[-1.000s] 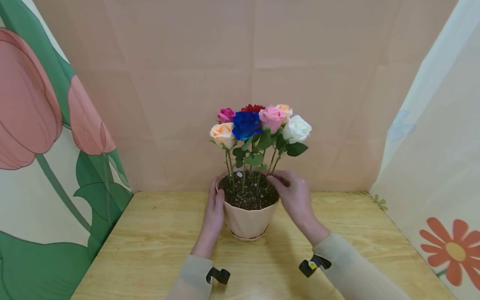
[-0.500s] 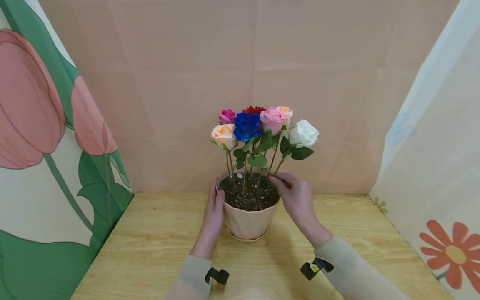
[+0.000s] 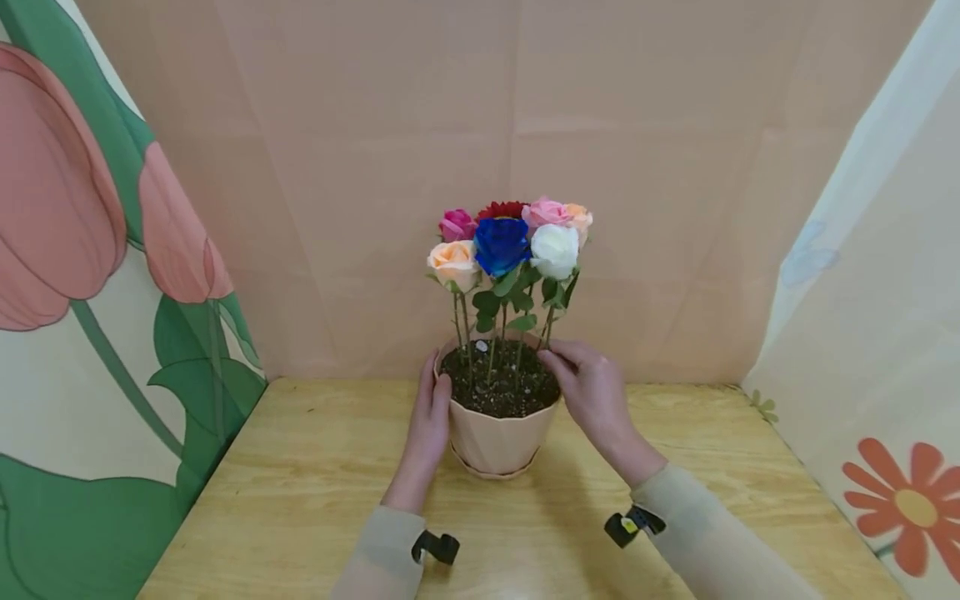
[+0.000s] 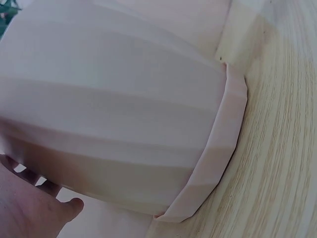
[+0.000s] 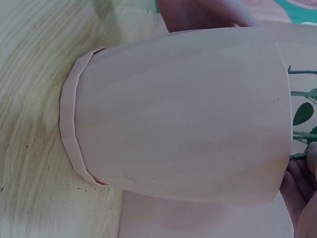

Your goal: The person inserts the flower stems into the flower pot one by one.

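Note:
A pale pink flowerpot (image 3: pixel 502 442) full of dark soil (image 3: pixel 506 400) stands on its saucer (image 3: pixel 495 475). My left hand (image 3: pixel 431 412) rests against the pot's left side, fingers extended along the wall near the rim. In the left wrist view its thumb (image 4: pixel 73 208) juts out beside the pot. At the right rim my right hand (image 3: pixel 596 392) pinches a green stem low down, under the white rose (image 3: pixel 555 251). Around it stand a blue rose (image 3: pixel 502 246), a peach rose (image 3: pixel 453 262), a magenta rose (image 3: pixel 456 225), a pink rose (image 3: pixel 546 212) and a red flower (image 3: pixel 501 208).
The pot is on a light wooden table (image 3: pixel 300 483), close to a plain pinkish backdrop (image 3: pixel 360 208). Printed flower panels slope along both sides, with a tulip picture (image 3: pixel 52 192) at left. A small white piece (image 3: pixel 481 347) lies on the soil.
The white rose first leaned out to the right, then swung left and now stands nearer the blue rose, its leaves turned. The right hand keeps its pinch; the left hand stays at the pot.

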Demonstrator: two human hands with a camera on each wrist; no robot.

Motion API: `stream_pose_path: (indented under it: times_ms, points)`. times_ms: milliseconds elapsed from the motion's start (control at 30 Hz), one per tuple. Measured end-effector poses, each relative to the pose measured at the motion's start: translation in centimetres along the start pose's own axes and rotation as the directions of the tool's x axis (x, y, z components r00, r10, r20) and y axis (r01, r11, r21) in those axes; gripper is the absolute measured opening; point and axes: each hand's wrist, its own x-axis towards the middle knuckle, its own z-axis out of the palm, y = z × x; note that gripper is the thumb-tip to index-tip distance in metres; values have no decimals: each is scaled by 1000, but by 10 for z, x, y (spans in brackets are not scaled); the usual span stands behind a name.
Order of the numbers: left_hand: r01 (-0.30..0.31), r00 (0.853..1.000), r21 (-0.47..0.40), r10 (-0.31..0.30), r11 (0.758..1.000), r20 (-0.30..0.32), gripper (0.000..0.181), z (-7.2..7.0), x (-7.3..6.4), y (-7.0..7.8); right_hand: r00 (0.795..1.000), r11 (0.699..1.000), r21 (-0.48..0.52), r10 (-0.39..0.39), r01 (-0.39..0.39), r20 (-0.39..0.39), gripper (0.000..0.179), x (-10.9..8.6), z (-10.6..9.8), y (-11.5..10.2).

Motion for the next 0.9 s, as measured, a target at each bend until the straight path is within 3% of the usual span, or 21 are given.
stream_pose_path:
  times_ms: [900]
  points:
    - [-5, 1000, 16, 5, 1000, -12, 58, 2, 0, 1, 996, 1000, 28, 5, -2, -93, 14, -9, 7, 11]
